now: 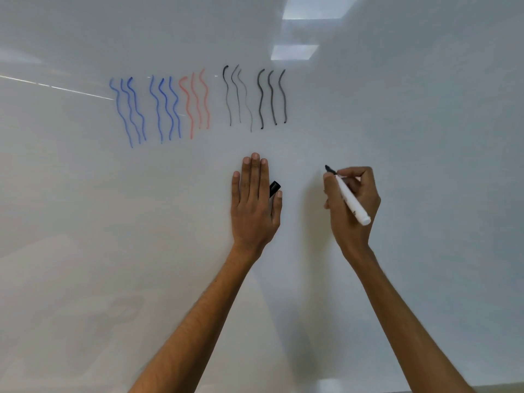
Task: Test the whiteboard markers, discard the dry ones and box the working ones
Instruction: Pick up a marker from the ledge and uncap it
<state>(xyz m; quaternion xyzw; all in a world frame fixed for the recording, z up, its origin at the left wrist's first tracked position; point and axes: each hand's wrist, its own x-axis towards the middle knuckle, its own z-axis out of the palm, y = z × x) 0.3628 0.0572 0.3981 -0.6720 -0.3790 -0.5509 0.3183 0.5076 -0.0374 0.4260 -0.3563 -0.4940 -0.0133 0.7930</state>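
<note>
Head view: a whiteboard (425, 137) fills nearly the whole picture, with both bare forearms reaching up to it from the bottom edge.
Left hand: the left hand (253, 205) lies flat on the board near its middle, fingers straight and close together, pointing up.
Cap: a black cap (274, 188) sticks out between the left thumb and index finger, wedged there just above the thumb tip.
Right hand: the right hand (354, 205) is to the right of the left one and apart from it, fingers curled round the marker (351, 198) in a writing grip.
Marker: white barrel, uncapped, dark tip aimed up and left at the board; whether the tip touches cannot be told.
Marks: above the hands is a row of wavy strokes in threes, from left to right two sets of blue lines (133, 109), one set of red lines (195, 103), faint grey lines (238, 95) and darker black lines (272, 97).
Reflections: bright ceiling lights (312, 8) mirror near the top edge.
</note>
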